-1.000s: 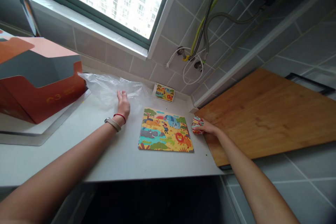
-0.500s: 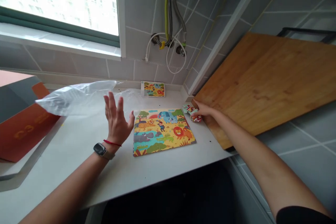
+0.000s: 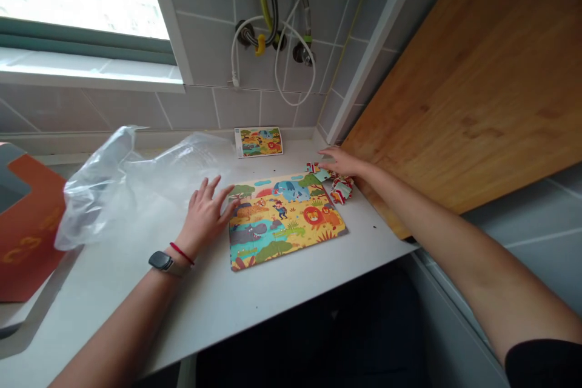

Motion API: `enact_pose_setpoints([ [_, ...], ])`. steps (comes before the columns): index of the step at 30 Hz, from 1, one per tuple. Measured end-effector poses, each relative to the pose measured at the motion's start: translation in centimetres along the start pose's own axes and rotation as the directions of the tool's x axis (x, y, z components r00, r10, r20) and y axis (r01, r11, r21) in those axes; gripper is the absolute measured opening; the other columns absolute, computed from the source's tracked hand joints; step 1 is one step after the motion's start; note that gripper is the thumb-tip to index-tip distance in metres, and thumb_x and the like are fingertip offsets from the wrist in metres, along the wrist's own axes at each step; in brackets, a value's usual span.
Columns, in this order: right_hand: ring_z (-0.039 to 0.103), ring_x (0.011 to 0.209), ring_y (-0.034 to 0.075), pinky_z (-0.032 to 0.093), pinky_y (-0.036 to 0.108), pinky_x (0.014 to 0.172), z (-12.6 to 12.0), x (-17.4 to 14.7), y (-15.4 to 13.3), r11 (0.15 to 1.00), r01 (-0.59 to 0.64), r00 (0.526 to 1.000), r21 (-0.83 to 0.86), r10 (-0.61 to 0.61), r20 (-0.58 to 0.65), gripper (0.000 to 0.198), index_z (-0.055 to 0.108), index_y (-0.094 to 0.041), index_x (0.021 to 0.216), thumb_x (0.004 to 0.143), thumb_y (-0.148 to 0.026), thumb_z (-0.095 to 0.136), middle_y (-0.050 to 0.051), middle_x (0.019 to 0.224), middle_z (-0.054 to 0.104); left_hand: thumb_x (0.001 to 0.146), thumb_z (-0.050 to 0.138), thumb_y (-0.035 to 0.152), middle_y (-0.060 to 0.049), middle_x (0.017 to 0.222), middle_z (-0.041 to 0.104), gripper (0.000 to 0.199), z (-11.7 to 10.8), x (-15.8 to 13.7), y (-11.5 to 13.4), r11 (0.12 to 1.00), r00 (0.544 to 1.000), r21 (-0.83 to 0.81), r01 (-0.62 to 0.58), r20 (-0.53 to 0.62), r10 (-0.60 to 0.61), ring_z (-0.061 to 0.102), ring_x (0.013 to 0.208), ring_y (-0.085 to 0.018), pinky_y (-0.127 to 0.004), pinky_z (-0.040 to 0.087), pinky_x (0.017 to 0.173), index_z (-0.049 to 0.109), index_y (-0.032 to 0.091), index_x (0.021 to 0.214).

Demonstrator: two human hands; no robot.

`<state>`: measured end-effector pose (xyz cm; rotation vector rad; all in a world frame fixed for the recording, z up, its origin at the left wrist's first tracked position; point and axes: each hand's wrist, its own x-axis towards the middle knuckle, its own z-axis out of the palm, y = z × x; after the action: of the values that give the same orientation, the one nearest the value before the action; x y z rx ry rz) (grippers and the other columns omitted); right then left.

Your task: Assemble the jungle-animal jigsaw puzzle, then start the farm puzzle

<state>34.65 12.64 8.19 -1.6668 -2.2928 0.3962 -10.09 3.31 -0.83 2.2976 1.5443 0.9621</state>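
Observation:
A jigsaw puzzle (image 3: 291, 227) with cartoon animals lies flat on the white counter in front of me. My left hand (image 3: 207, 212) is open, its fingers spread at the puzzle's upper left edge; whether the fingertips touch it I cannot tell. Past the puzzle's upper right corner, my right hand (image 3: 341, 162) has its fingers stretched out over a small heap of loose puzzle pieces (image 3: 341, 189), which it partly covers. A small picture card (image 3: 259, 142) showing the same animal scene leans near the wall behind the puzzle.
A crumpled clear plastic bag (image 3: 150, 179) lies left of the puzzle, beside an orange box (image 3: 34, 236). A large wooden board (image 3: 477, 109) leans along the right wall. Hoses and a white cable (image 3: 313, 76) hang at the back wall.
My left hand has lowered from the raised pose to the puzzle's edge, and the plastic bag has settled in a new shape. My right hand's fingers have spread off the pieces, which lie more scattered.

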Motion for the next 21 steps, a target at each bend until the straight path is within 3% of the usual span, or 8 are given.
enact_pose_setpoints([
  [3,0.065,0.132,0.032,0.047,0.046,0.116,2.6,1.6,-3.3,0.996,0.093,0.996,0.010,-0.093,-0.009,0.051,0.071,-0.016,0.138,0.094,-0.042,0.075,0.018,0.143,0.068,0.105,0.046,0.053,-0.020,0.165,0.043,0.055,-0.2,0.3,-1.5,0.980,0.991,0.152,0.128,-0.064,-0.119,0.024,0.159,-0.048,-0.069,0.027,0.124,0.065,0.019,0.144],
  [7,0.064,0.132,0.029,0.044,0.042,0.118,7.1,4.8,-8.0,0.987,0.143,0.989,0.078,-0.139,-0.045,0.049,0.072,-0.019,0.135,0.093,-0.041,0.078,0.016,0.140,0.069,0.106,0.046,0.048,-0.027,0.162,0.045,0.055,-0.3,0.7,-2.2,0.955,0.977,0.209,0.209,-0.080,-0.196,0.023,0.158,-0.053,-0.073,0.030,0.120,0.063,0.012,0.144],
  [10,0.055,0.143,0.029,0.039,0.040,0.122,9.7,8.2,-10.3,0.963,-0.052,0.975,0.263,0.106,-0.194,0.044,0.078,-0.020,0.125,0.086,-0.042,0.084,0.016,0.146,0.064,0.105,0.053,0.043,-0.024,0.163,0.044,0.046,-0.5,0.9,-1.0,0.989,0.986,0.131,0.069,-0.157,-0.048,0.020,0.160,-0.049,-0.071,0.028,0.123,0.064,0.015,0.140],
  [12,0.054,0.145,0.030,0.037,0.039,0.123,10.6,10.5,-10.7,0.875,-0.211,0.909,0.435,0.340,-0.243,0.031,0.083,-0.021,0.110,0.086,-0.040,0.083,0.013,0.142,0.069,0.106,0.054,0.040,-0.019,0.161,0.048,0.040,-0.7,0.9,0.3,0.993,0.975,0.051,-0.110,-0.186,0.118,0.022,0.162,-0.042,-0.066,0.029,0.126,0.063,0.019,0.139],
  [14,0.064,0.132,0.030,0.044,0.040,0.115,11.2,12.2,-10.5,0.788,-0.286,0.858,0.545,0.464,-0.220,0.023,0.085,-0.020,0.101,0.089,-0.038,0.077,0.012,0.126,0.077,0.107,0.054,0.034,-0.015,0.156,0.054,0.035,-0.7,0.7,1.5,0.969,0.957,-0.020,-0.247,-0.164,0.241,0.026,0.161,-0.037,-0.062,0.033,0.126,0.061,0.023,0.139],
  [17,0.077,0.103,0.028,0.055,0.038,0.097,11.9,13.5,-9.8,0.717,-0.305,0.847,0.627,0.505,-0.165,0.022,0.084,-0.016,0.096,0.086,-0.034,0.076,0.010,0.100,0.082,0.107,0.053,0.031,-0.012,0.150,0.060,0.033,-0.2,0.4,2.5,0.951,0.953,-0.078,-0.301,-0.071,0.295,0.036,0.157,-0.035,-0.059,0.040,0.122,0.061,0.025,0.139],
  [21,0.076,0.094,0.025,0.056,0.036,0.094,12.4,13.1,-9.7,0.650,-0.252,0.838,0.717,0.517,-0.174,0.015,0.082,-0.015,0.084,0.072,-0.023,0.083,0.008,0.089,0.081,0.107,0.054,0.031,-0.014,0.151,0.060,0.049,0.5,0.3,2.2,0.958,0.963,-0.101,-0.270,-0.027,0.269,0.045,0.151,-0.033,-0.055,0.044,0.121,0.047,0.025,0.155],
])
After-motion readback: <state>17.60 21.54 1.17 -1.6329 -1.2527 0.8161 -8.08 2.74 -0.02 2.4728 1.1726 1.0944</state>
